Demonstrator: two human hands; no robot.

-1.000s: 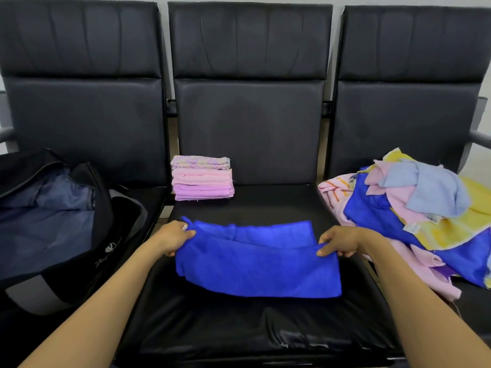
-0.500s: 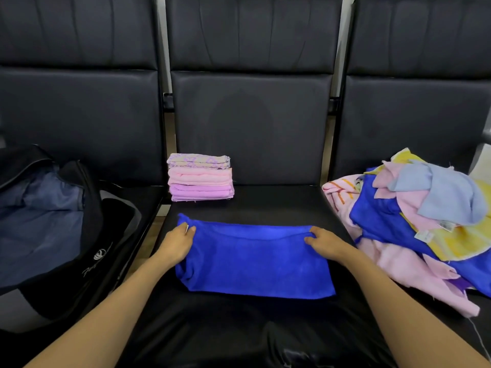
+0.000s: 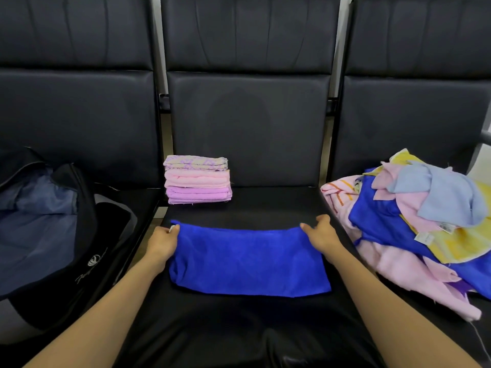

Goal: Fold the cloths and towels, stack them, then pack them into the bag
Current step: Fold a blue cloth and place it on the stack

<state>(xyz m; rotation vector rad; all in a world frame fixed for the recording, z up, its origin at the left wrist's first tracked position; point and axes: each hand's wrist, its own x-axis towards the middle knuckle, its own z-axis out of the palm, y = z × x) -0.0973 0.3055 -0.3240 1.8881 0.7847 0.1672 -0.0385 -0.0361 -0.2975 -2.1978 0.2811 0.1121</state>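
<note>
On the middle seat (image 3: 265, 208) lies the blue cloth (image 3: 247, 261), flat and in a long rectangle, its far edge straight between the two hands. The left hand (image 3: 162, 243) has its fingers curled on the far left corner and seems to pinch it. The right hand (image 3: 320, 235) rests at the far right corner with fingers loosely bent; I cannot tell if it grips the cloth or only touches it.

Behind the cloth, near the backrest, stands the stack of folded cloths (image 3: 198, 179), neat and apart from the blue one. The bag (image 3: 53, 235) is open on the left seat, and the pile of unfolded cloths (image 3: 425, 221) waits on the right seat.

I judge that the folding step is in hand and that this cloth is folded only in half. The next move probably needs one more fold, side to side, with the corners brought together exactly, so that it matches the stack in width.
</note>
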